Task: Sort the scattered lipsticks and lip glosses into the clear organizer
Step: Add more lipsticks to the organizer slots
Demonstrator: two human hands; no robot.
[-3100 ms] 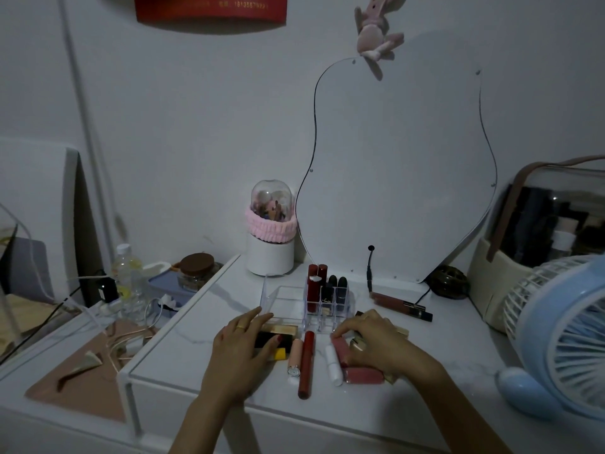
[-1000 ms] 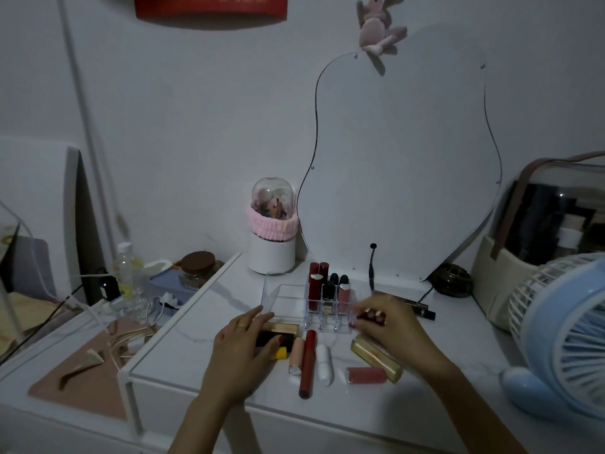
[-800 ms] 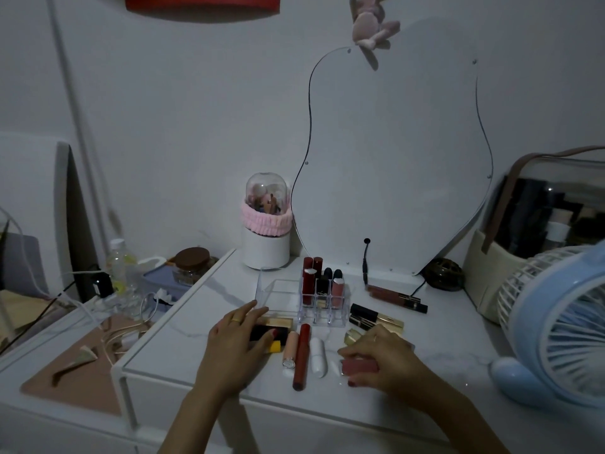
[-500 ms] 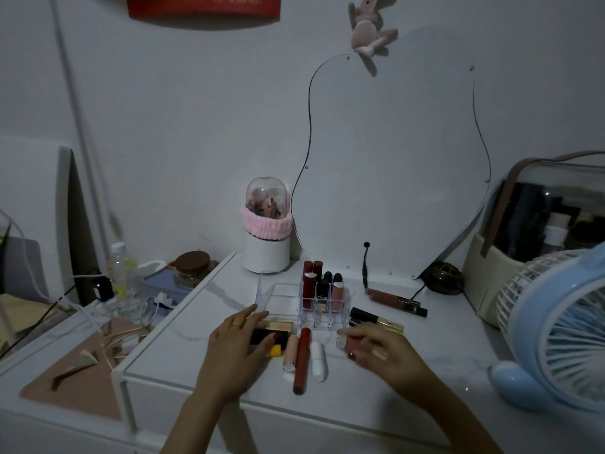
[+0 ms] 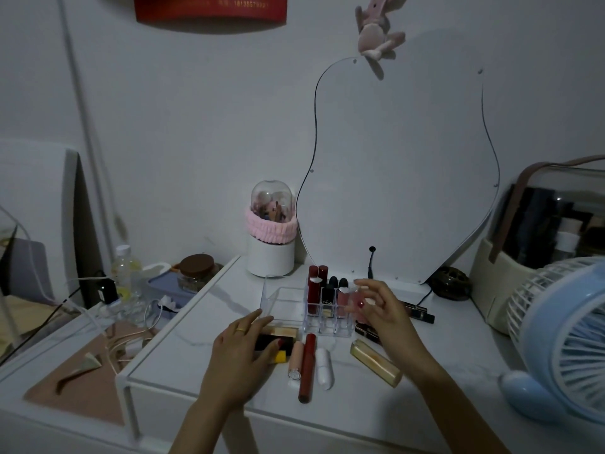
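The clear organizer (image 5: 278, 301) stands mid-table; its right grid holds several upright lipsticks (image 5: 315, 290). My right hand (image 5: 381, 311) is at the grid's right side, fingers pinching a pink lip gloss (image 5: 354, 300) held upright just above the slots. My left hand (image 5: 240, 350) lies flat in front of the organizer's open tray, fingers spread over a black lipstick (image 5: 284, 343) and a gold one (image 5: 284, 330). Loose on the table lie a peach tube (image 5: 295, 360), a long dark red gloss (image 5: 307, 368), a white tube (image 5: 324, 367) and a gold lipstick (image 5: 375, 362).
A blue fan (image 5: 563, 339) fills the right side, with a cream storage box (image 5: 501, 290) behind it. A wavy mirror (image 5: 399, 175) and a white brush holder (image 5: 270, 257) stand at the back. Dark tubes (image 5: 420, 314) lie behind my right hand. Bottle and cables sit left.
My right hand picked the pink lip gloss up off the table and carried it back and up to the organizer's right side. My left hand has stayed in place.
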